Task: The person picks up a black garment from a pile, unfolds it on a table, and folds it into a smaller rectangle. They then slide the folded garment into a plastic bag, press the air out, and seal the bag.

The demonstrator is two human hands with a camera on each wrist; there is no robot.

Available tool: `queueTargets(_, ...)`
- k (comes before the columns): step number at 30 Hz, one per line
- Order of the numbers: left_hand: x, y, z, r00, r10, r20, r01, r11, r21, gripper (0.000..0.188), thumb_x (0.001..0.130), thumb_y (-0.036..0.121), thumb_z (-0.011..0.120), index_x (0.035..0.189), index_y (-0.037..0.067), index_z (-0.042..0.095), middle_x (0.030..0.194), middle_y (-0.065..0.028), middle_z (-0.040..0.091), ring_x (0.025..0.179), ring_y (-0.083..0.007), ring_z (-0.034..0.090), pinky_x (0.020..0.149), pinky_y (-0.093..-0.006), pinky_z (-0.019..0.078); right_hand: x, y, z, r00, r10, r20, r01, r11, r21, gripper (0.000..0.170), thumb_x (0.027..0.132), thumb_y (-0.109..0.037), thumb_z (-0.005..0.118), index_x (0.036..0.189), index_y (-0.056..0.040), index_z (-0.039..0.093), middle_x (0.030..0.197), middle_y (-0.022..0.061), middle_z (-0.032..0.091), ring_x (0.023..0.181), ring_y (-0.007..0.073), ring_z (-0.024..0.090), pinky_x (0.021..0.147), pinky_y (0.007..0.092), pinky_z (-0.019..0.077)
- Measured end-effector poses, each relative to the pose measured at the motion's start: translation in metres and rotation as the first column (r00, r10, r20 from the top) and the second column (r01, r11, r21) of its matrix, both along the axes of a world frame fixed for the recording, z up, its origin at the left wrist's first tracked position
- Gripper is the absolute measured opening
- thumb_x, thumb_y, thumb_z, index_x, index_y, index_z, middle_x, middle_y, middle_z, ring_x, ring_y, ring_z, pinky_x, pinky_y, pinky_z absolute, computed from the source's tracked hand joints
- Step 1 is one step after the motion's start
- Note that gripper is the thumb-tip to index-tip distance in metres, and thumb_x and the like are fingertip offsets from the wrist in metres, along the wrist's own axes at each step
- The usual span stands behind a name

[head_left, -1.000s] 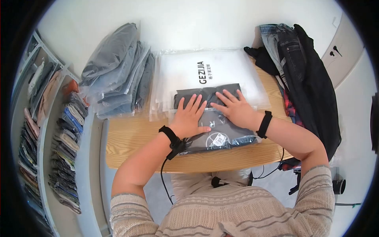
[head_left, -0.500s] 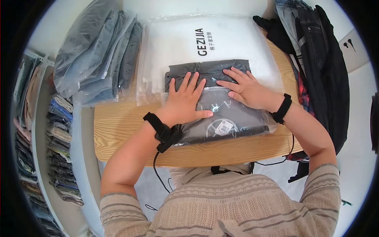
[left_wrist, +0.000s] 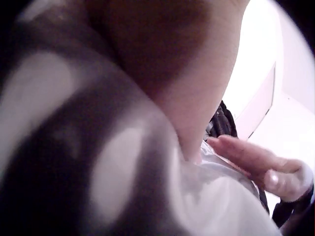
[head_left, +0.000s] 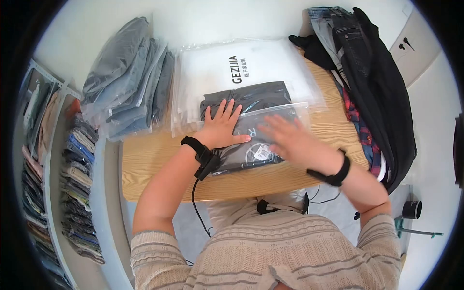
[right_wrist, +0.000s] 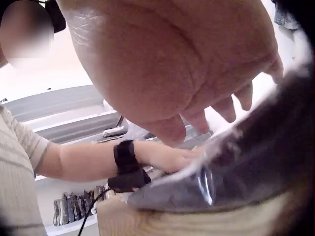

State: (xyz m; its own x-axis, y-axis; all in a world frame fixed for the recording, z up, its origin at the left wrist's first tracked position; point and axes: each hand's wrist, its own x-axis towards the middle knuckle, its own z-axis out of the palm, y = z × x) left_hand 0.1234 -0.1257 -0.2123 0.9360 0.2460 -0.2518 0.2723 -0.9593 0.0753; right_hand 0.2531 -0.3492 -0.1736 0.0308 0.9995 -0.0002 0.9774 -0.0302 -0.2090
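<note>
A clear zip bag (head_left: 245,123) with a dark grey folded garment inside lies on the table, a white label (head_left: 262,152) near its front edge. Past the bag's upper edge shows a shiny dark grey folded part (head_left: 263,95). My left hand (head_left: 220,126) presses flat on the left side, fingers spread across that upper edge, thumb pointing right. Blurred by motion, my right hand (head_left: 292,141) is over the bag's right half with its fingers extended. In the right wrist view the right palm (right_wrist: 182,64) faces down above the plastic, holding nothing.
Behind lies a stack of printed translucent bags (head_left: 205,65). Bagged grey garments (head_left: 128,77) are piled at the left. Jeans and dark clothes (head_left: 369,82) hang over the table's right side. Shelves (head_left: 53,188) of folded clothes stand at far left. A cable (head_left: 194,203) trails from the left wrist.
My right hand has lifted from the upper edge and moved back toward me over the bag's right side. The left hand stays spread on the bag. The head view has shifted.
</note>
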Motion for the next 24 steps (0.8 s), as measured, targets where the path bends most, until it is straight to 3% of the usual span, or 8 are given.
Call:
queueTargets(4,0.0,0.003,0.005,1.0,-0.002,0.004,0.002,1.0,0.022,0.107,0.078,0.08,0.042,0.15,0.006,0.015,0.157,-0.0203,0.006,0.146,-0.033,0.0,0.111,-0.0623,0.0051,-0.033,0.003,-0.03,0.955,-0.297,-0.02,0.296,0.954,-0.043,0.054,0.096,-0.044,0.044,0.145,-0.021,0.036,0.154,0.0149,0.023,0.142,0.0367,0.02,0.107,0.0649,0.0191)
queueTargets(7,-0.006,0.011,0.031,0.998,-0.02,-0.067,0.013,0.994,-0.106,0.097,0.084,0.069,0.048,0.149,0.004,0.019,0.155,-0.0229,0.014,0.145,-0.0344,0.009,0.114,-0.0532,0.0126,-0.032,0.007,-0.032,0.922,-0.384,-0.043,0.381,0.922,-0.072,0.056,0.095,-0.051,0.041,0.145,-0.0251,0.036,0.155,0.0145,0.02,0.143,0.0387,0.015,0.107,0.0669,0.0153)
queueTargets(9,-0.009,0.015,0.052,0.999,0.041,0.014,-0.027,0.843,-0.537,0.084,0.089,0.053,0.056,0.146,0.001,0.025,0.151,-0.0245,0.025,0.141,-0.036,0.023,0.113,-0.0412,0.0234,-0.034,0.009,-0.032,0.914,-0.4,-0.063,0.395,0.915,-0.085,0.057,0.095,-0.053,0.041,0.145,-0.0269,0.036,0.155,0.0144,0.019,0.143,0.0391,0.012,0.107,0.0673,0.014)
queueTargets(10,-0.012,0.012,0.06,1.0,0.009,0.012,-0.001,0.867,-0.499,0.069,0.091,0.04,0.059,0.142,-0.001,0.035,0.142,-0.0246,0.04,0.133,-0.0365,0.038,0.108,-0.0353,0.0339,-0.034,0.01,-0.029,0.91,-0.409,-0.063,0.401,0.909,-0.114,0.058,0.094,-0.054,0.042,0.145,-0.0271,0.035,0.156,0.0139,0.017,0.144,0.0386,0.011,0.107,0.0673,0.0132)
queueTargets(14,0.008,0.009,0.054,0.999,0.033,-0.009,-0.033,0.865,-0.501,0.053,0.092,0.035,0.058,0.133,0.002,0.049,0.134,-0.0206,0.05,0.125,-0.0324,0.046,0.103,-0.0372,0.0377,-0.033,0.01,-0.025,0.906,-0.417,-0.074,0.402,0.901,-0.164,0.061,0.093,-0.056,0.043,0.146,-0.0275,0.034,0.157,0.0131,0.015,0.144,0.038,0.008,0.107,0.0674,0.0115)
queueTargets(16,0.028,0.018,0.022,0.968,-0.062,0.242,0.134,0.947,-0.291,0.033,0.09,0.026,0.06,0.11,0.0,0.062,0.11,-0.0186,0.063,0.102,-0.0314,0.058,0.087,-0.0377,0.0461,-0.032,0.01,-0.026,0.907,-0.414,-0.076,0.399,0.903,-0.16,0.061,0.092,-0.056,0.044,0.146,-0.0277,0.034,0.157,0.0129,0.015,0.144,0.038,0.008,0.107,0.0676,0.0114)
queueTargets(20,0.052,0.014,0.014,0.962,0.027,0.272,0.067,0.942,-0.33,0.02,0.086,0.019,0.064,0.085,-0.001,0.065,0.077,-0.0147,0.064,0.072,-0.0304,0.061,0.066,-0.0379,0.0477,-0.031,0.009,-0.026,0.907,-0.413,-0.08,0.396,0.903,-0.163,0.062,0.092,-0.057,0.044,0.146,-0.0283,0.035,0.157,0.0128,0.015,0.144,0.0377,0.008,0.107,0.0678,0.0118)
queueTargets(24,0.049,0.024,0.019,0.976,0.048,0.211,0.044,0.912,-0.409,0.021,0.085,0.02,0.066,0.086,-0.001,0.067,0.078,-0.0137,0.066,0.073,-0.0263,0.061,0.067,-0.0355,0.0476,-0.03,0.009,-0.029,0.908,-0.404,-0.112,0.387,0.91,-0.147,0.062,0.092,-0.058,0.045,0.145,-0.0286,0.035,0.156,0.0129,0.016,0.144,0.0373,0.008,0.107,0.068,0.0126)
